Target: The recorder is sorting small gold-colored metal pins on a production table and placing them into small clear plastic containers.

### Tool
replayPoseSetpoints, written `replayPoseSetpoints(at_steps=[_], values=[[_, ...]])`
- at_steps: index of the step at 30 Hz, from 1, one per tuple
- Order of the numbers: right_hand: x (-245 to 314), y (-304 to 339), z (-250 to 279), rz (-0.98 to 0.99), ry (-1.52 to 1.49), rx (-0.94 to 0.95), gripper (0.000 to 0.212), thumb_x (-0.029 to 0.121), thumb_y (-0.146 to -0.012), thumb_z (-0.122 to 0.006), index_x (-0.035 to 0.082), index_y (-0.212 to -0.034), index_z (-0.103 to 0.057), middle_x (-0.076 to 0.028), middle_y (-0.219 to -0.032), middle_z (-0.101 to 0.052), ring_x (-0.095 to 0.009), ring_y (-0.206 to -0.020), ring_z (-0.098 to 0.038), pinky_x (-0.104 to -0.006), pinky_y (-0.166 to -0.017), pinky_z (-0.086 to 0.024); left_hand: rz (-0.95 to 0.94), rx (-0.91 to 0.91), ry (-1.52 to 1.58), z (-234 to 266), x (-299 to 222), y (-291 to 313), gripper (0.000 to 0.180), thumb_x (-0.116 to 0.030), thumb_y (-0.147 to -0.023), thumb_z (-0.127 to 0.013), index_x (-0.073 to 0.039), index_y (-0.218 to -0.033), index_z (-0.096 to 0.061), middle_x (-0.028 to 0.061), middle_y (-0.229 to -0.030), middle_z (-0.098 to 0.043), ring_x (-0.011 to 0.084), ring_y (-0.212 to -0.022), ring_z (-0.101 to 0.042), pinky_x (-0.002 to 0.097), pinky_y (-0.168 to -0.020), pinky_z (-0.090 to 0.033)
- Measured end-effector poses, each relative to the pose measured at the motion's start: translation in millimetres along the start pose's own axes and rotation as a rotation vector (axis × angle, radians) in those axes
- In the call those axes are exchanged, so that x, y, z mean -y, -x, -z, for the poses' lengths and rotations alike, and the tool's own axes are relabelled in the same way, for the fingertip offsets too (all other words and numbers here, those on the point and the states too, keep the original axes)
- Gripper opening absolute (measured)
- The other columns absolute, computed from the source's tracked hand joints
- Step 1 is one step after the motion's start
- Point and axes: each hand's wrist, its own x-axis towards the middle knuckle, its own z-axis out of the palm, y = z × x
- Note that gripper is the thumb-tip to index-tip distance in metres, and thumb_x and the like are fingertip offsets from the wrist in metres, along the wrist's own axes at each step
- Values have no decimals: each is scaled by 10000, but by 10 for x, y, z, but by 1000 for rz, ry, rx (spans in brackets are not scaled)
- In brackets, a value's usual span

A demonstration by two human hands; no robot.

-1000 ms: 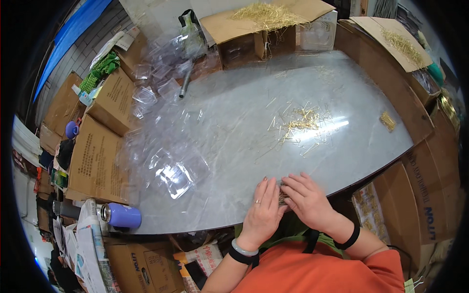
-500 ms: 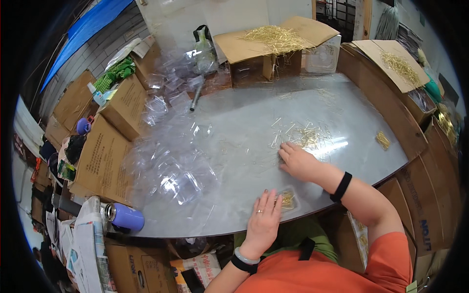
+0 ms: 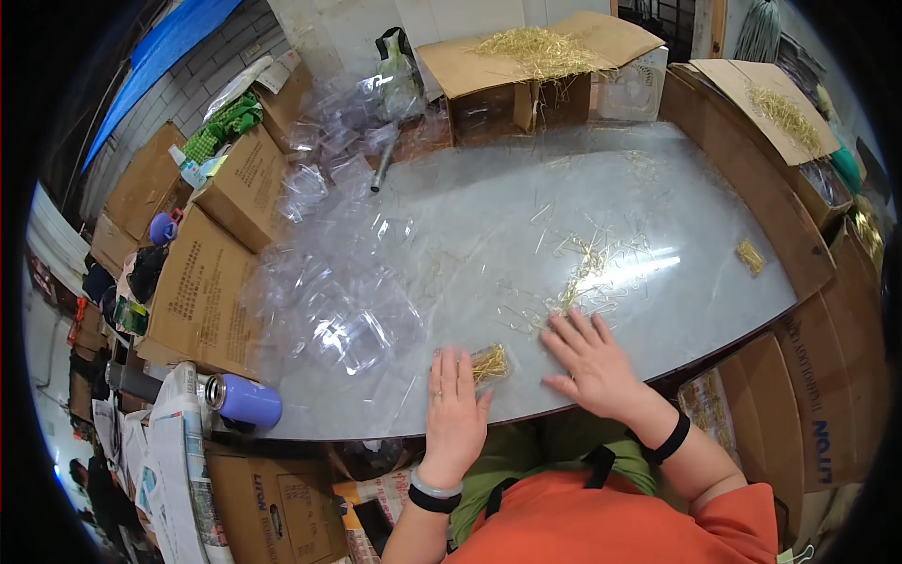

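Note:
My left hand (image 3: pixel 457 399) lies flat at the table's near edge, fingers stretched out together. Its fingertips are against the left side of a small clear plastic box (image 3: pixel 505 375) that holds gold wire hooks (image 3: pixel 489 363). To the right, my right hand (image 3: pixel 594 365) is spread palm down on the grey table, its fingertips at the near edge of a scattered heap of loose gold wire pieces (image 3: pixel 590 263). Some of these look like bent hooks. Neither hand grips anything. A small gold bunch (image 3: pixel 750 257) lies farther right.
Clear plastic boxes or bags (image 3: pixel 343 320) cover the table's left side. A purple bottle (image 3: pixel 246 401) lies at the near left corner. At the back, a cardboard box (image 3: pixel 446 70) carries a gold heap. A metal tube (image 3: pixel 383 167) lies nearby. Cardboard (image 3: pixel 752 179) walls the right edge.
My left hand has shifted left along with the clear box. My right hand has come back toward me with its fingers spread wider, and some wire pieces now lie nearer to me.

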Motion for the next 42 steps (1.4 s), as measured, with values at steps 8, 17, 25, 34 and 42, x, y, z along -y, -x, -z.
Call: replayPoseSetpoints(at_steps=[8,17,25,34,42], values=[[-160,-14,-47,-151,95,-131,626,454,-1013,-550,43,-1482,-501,-179,-1594,-414,-400,-1498,-329,-580,-1233,-219,-130,-141,137,-82,-241,413,370,-58,-854,-755,-29,-1215,-678,172,-1214,-629,378,-1107,-594,473,-970,-466],[162,-85,9,1,-81,-352,437,70,-863,-657,28,-1293,-592,-138,-1383,-585,-363,-1404,-460,-554,-1204,-301,-2,-137,-6,67,-87,-24,579,-185,-929,-716,39,-1418,-502,249,-1470,-477,440,-1410,-417,538,-1159,-346],[615,-249,-236,134,-202,-428,406,2,-808,-646,40,-1212,-635,-105,-1194,-665,-334,-1216,-584,-501,-1070,-423,-39,4,11,-151,-22,-76,620,-212,-968,-668,52,-1478,-434,240,-1542,-423,451,-1452,-371,558,-1212,-288],[546,-501,-195,-79,-347,-494,313,12,-830,-688,53,-1139,-665,-135,-1104,-695,-355,-1006,-654,-457,-859,-519,-69,-8,-22,-145,-23,-75,601,-267,-965,-670,64,-1435,-495,236,-1509,-473,398,-1450,-410,550,-1208,-316],[453,-573,-261,-429,-576,-303,153,150,-900,-694,16,-973,-672,-131,-834,-695,-271,-707,-676,-384,-631,-526,-69,-12,9,-158,-23,-66,621,-257,-965,-672,57,-1459,-464,231,-1530,-446,429,-1443,-403,556,-1204,-310]])
